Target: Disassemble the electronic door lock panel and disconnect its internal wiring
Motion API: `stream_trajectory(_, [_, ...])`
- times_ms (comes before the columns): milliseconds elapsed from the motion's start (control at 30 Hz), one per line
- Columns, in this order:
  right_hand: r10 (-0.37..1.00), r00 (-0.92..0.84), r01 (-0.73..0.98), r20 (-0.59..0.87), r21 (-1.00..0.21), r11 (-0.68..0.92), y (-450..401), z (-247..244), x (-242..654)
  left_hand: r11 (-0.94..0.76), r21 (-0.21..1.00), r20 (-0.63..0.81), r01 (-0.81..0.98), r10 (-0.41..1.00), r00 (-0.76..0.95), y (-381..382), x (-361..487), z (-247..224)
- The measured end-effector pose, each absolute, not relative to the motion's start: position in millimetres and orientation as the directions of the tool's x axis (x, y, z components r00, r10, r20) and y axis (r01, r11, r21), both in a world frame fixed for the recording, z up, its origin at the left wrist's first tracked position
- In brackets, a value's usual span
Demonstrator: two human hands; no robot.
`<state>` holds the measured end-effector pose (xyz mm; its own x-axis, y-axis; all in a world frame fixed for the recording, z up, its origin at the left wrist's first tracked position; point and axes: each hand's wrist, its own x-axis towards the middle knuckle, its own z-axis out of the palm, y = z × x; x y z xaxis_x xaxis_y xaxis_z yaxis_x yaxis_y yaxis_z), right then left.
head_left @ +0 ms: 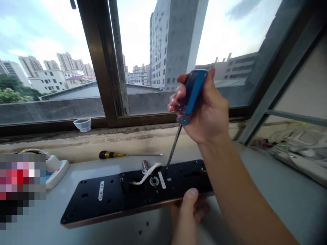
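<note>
R hand [213,114] clasping blue screwdriver [196,92] over black panel [138,197]; L hand [189,209] gripping panel's nr edge.
Blue handle sits above panel, wrapped in R fingers, shaft slanting down, tip at panel's face nr its far edge; L thumb over panel's nr edge, fingers partly hidden below, panel btwn. White cable [148,174] lies across panel's middle, nr white label [161,180]. Two dark screws [147,223] on nr side of panel; small cylinder [144,164] just past its far edge, then yellow-&-black screwdriver [114,154]. Power strip [58,174] L of panel; clear cup [83,125] well beyond.
</note>
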<state>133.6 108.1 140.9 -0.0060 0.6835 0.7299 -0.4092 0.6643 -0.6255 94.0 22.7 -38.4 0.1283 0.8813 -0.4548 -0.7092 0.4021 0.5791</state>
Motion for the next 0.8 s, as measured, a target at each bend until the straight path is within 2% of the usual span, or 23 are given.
stream_trajectory(100, [0.717, -0.042, -0.369, 0.696, -0.677, 0.637, 114, 140, 141, 0.406, 0.579, -0.468, -0.707, 0.876, 0.120, 22, 93, -34])
stream_trajectory(267, [0.708, 0.022, -0.407, 0.706, -0.640, 0.652, 113, 140, 139, 0.413, 0.578, -0.463, -0.704, 0.876, 0.134, 22, 93, -31])
stream_trajectory(533, [0.713, 0.023, -0.236, 0.700, -0.690, 0.685, 96, 146, 134, 0.401, 0.589, -0.482, -0.702, 0.871, 0.093, 21, 94, -31])
stream_trajectory(633, [0.660, 0.005, -0.173, 0.751, -0.649, 0.741, 87, 147, 131, 0.404, 0.592, -0.484, -0.697, 0.870, 0.093, 21, 94, -31])
stream_trajectory(733, [0.613, 0.125, -0.111, 0.780, -0.603, 0.790, 81, 147, 125, 0.400, 0.594, -0.482, -0.698, 0.872, 0.088, 22, 94, -32])
stream_trajectory(800, [0.623, 0.178, -0.092, 0.762, -0.617, 0.781, 81, 147, 122, 0.398, 0.597, -0.478, -0.697, 0.874, 0.090, 23, 94, -35])
